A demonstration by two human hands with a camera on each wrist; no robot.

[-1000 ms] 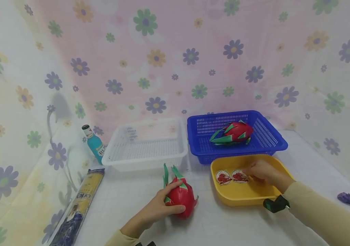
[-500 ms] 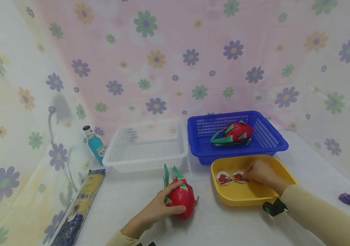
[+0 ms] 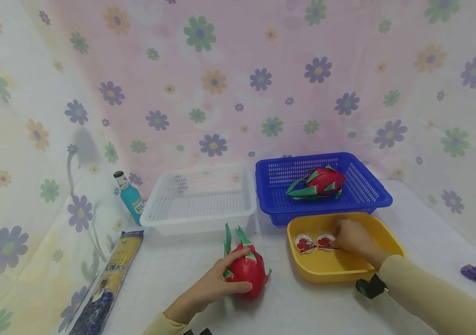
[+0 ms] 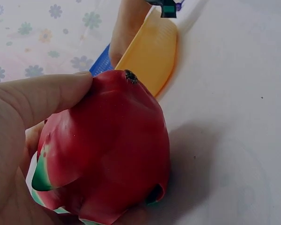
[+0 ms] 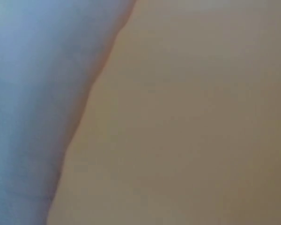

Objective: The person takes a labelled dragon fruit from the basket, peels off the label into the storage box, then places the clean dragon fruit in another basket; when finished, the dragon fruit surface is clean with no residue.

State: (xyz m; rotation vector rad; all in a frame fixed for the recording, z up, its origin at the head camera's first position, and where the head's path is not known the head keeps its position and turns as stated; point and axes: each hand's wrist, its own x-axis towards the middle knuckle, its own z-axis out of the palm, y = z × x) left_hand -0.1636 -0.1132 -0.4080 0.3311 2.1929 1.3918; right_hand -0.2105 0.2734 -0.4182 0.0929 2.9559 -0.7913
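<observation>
My left hand [image 3: 218, 281] grips a red dragon fruit [image 3: 251, 275] with green-tipped scales, fingers over its top and thumb at its near side. In the left wrist view the same dragon fruit [image 4: 117, 145] fills the palm, its dark stem spot facing up. My right hand [image 3: 355, 236] reaches down into a yellow tray [image 3: 325, 271], fingers bent toward its floor beside two round dragon-fruit stickers [image 3: 305, 243]. Its fingertips are hidden, so whether they pinch anything cannot be seen. The right wrist view is a blur of hand and yellow tray.
Behind the tray stands a blue basket [image 3: 271, 204] with another dragon fruit [image 3: 325, 181] in it. A white basket [image 3: 197, 221] is to its left, beside a blue bottle [image 3: 130, 197]. A pasta packet [image 3: 110, 284] lies left; a purple-wrapped lollipop [image 3: 472, 272] lies far right.
My right hand has shifted slightly inside the yellow tray, its fingers moving a little near the right-hand sticker. My left hand and its dragon fruit have stayed in place.
</observation>
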